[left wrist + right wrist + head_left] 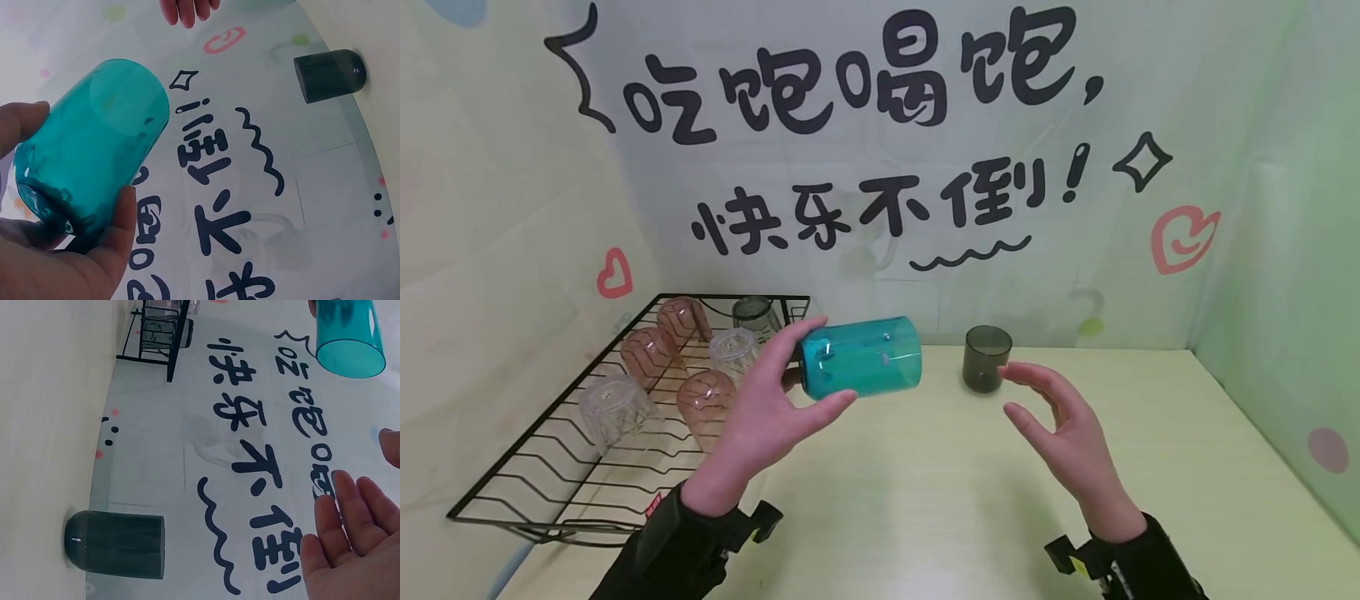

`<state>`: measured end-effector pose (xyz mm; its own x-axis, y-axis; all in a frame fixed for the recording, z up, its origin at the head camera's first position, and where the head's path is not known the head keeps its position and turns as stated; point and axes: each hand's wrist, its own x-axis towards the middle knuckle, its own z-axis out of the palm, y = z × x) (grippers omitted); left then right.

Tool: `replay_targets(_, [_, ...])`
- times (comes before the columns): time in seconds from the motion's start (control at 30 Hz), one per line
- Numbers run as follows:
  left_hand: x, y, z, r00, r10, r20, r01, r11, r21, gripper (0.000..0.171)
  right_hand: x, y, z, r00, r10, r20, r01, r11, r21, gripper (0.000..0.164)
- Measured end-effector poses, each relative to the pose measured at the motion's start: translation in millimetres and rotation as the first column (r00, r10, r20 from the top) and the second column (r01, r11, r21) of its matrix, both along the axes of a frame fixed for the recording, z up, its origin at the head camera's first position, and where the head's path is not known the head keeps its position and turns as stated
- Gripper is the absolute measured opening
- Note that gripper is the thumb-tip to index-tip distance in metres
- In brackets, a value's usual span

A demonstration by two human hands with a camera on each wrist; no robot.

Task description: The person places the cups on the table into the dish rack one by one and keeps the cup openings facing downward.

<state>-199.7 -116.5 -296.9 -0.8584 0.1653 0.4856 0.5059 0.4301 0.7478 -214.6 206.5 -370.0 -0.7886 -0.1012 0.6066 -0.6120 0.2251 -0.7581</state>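
Note:
A teal see-through cup [865, 357] lies sideways in the air above the table, its mouth turned to the right. My left hand [775, 404] grips it round the base end, thumb and fingers on its sides, as the left wrist view also shows with the teal cup [100, 144]. My right hand [1071, 442] hovers to the right with relaxed fingers and holds nothing. Behind its fingertips a dark grey cup [985, 358] stands upright on the table; in the right wrist view that grey cup [119, 544] is apart from the hand.
At the left a black wire rack [550, 500] carries several upturned glasses, among them a pink glass [706, 404], a clear glass [613, 408] and a dark glass [755, 315]. The pale table [895, 525] meets a printed cloth wall [865, 292] at the back.

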Motion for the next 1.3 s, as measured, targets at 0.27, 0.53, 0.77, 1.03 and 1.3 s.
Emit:
replay_targets(0.27, [1.6, -13, 4.2, 0.998, 0.063, 0.029, -0.061, 0.996, -0.058, 0.076, -3.5, 8, -3.4, 0.998, -0.036, 0.041, 0.032, 0.993, 0.111, 0.046])
replay_targets(0.53, [5.9, -27, 8.9, 0.990, 0.129, 0.060, -0.122, 0.986, -0.113, 0.073, -8.5, 17, -7.2, 0.995, -0.080, 0.065, 0.065, 0.977, 0.205, 0.046])
replay_targets(0.77, [7.7, -37, 12.0, 0.985, 0.161, 0.057, -0.152, 0.979, -0.136, 0.074, -12.0, 22, -10.2, 0.991, -0.104, 0.084, 0.082, 0.969, 0.232, 0.046])
replay_targets(1.03, [12.6, -55, 12.5, 0.978, 0.204, 0.046, -0.193, 0.965, -0.176, 0.074, -16.8, 27, -13.6, 0.987, -0.128, 0.099, 0.096, 0.956, 0.276, 0.046])
replay_targets(1.3, [14.8, -68, 11.3, 0.971, 0.229, 0.068, -0.213, 0.958, -0.190, 0.074, -20.4, 33, -16.0, 0.982, -0.152, 0.112, 0.112, 0.946, 0.305, 0.046])
